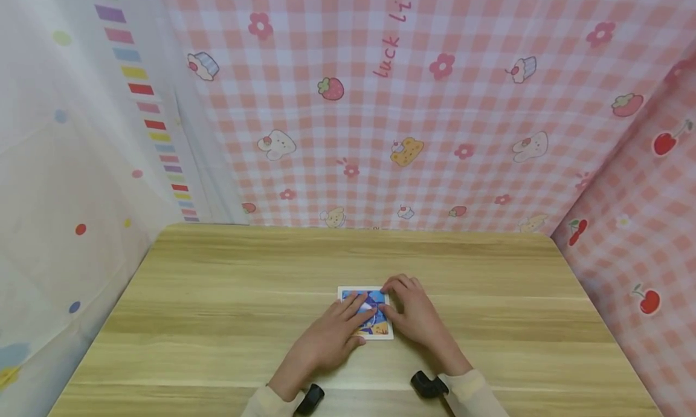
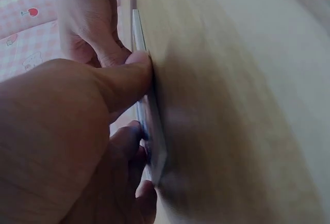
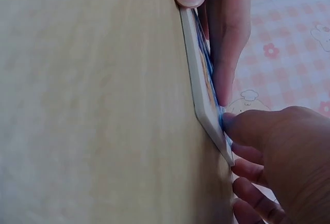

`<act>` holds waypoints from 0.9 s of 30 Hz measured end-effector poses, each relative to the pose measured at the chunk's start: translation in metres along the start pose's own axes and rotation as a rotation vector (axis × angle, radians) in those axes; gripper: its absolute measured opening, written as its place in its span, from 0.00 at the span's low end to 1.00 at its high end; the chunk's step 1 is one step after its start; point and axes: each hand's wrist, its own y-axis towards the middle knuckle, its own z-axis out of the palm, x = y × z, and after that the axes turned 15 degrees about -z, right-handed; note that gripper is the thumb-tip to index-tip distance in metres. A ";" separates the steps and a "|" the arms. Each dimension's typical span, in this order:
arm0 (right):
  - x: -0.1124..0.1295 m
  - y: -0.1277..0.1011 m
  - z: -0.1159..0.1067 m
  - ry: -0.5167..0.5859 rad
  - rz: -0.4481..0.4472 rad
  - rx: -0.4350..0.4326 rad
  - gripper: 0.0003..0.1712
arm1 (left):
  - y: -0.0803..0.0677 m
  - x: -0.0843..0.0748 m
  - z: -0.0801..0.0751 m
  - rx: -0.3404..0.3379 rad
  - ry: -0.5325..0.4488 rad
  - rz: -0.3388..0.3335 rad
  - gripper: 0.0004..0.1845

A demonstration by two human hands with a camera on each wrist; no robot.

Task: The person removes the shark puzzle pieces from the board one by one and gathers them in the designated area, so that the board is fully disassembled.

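Note:
A small square picture board (image 1: 348, 295) with a white frame and a blue picture lies flat on the wooden table (image 1: 217, 296), near the front middle. My left hand (image 1: 356, 320) lies on the picture with straight fingers; in the left wrist view its thumb (image 2: 138, 65) sits at the board's edge (image 2: 157, 149). My right hand (image 1: 393, 300) rests on the board's right side with bent fingers. In the right wrist view its thumb (image 3: 242, 126) touches the top of the board (image 3: 198, 79) near its edge. Whether anything is pinched under the fingers is hidden.
Pink checked cloth (image 1: 435, 115) with cartoon prints hangs behind and to the right of the table. A white cloth (image 1: 65, 163) with dots and stripes hangs on the left. A black wrist camera (image 1: 426, 385) sits on each forearm.

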 end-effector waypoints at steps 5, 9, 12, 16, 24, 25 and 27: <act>-0.001 0.000 0.002 0.006 0.012 0.001 0.12 | -0.001 -0.001 -0.002 0.008 0.027 -0.004 0.30; -0.002 0.000 0.002 0.008 0.010 0.004 0.12 | -0.001 -0.001 -0.002 0.010 0.024 -0.015 0.30; -0.002 0.000 0.002 0.013 0.008 -0.001 0.12 | 0.000 -0.001 -0.001 0.003 0.019 -0.015 0.30; -0.002 -0.001 0.002 0.026 0.017 -0.008 0.13 | 0.000 -0.001 0.000 0.002 -0.003 -0.018 0.30; -0.001 -0.001 0.002 0.042 0.015 -0.029 0.13 | 0.001 -0.001 0.002 -0.010 -0.011 -0.029 0.30; -0.001 -0.001 0.002 0.042 0.011 -0.034 0.13 | 0.001 -0.001 0.002 -0.012 -0.015 -0.030 0.30; -0.001 0.000 0.002 0.047 0.004 -0.038 0.14 | 0.001 -0.001 0.001 -0.014 -0.018 -0.032 0.30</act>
